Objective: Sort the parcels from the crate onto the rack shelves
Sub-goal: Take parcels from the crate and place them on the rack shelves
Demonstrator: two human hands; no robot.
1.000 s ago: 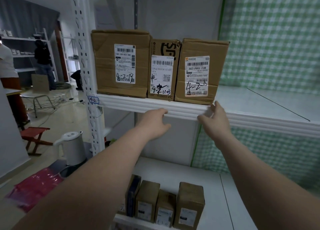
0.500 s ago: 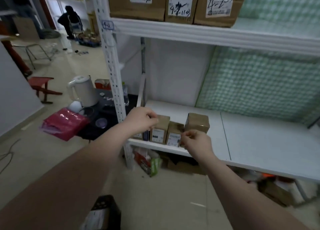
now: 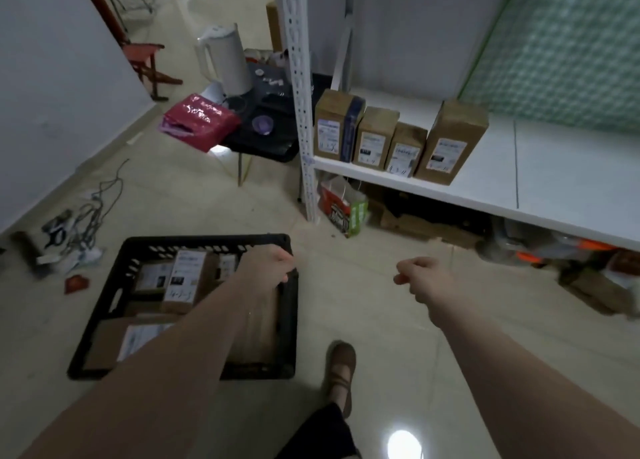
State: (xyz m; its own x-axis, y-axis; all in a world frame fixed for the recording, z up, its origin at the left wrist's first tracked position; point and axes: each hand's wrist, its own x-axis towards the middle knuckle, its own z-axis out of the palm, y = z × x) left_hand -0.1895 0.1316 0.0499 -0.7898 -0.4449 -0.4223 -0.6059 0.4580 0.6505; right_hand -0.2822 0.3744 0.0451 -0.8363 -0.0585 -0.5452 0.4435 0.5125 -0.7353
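Head view: hands have come down, left hand (image 3: 266, 266) curled over the crate (image 3: 207, 240) rim (grasp unclear), parcels (image 3: 183, 278) just beside it, right hand (image 3: 420, 278) slack and empty, so likely the next pick.

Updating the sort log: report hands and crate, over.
Left hand at crate rim, grip unclear. Right hand loosely curled, empty, over floor. Parcels left in crate. Own foot beside crate.

We observe a pale glossy floor (image 3: 214, 199) carrying a round light reflection (image 3: 403, 443), a grey wall (image 3: 52, 60) at left, a green checked cloth (image 3: 571, 43) at right, and a red stool (image 3: 145, 60) near a white kettle (image 3: 225, 60).
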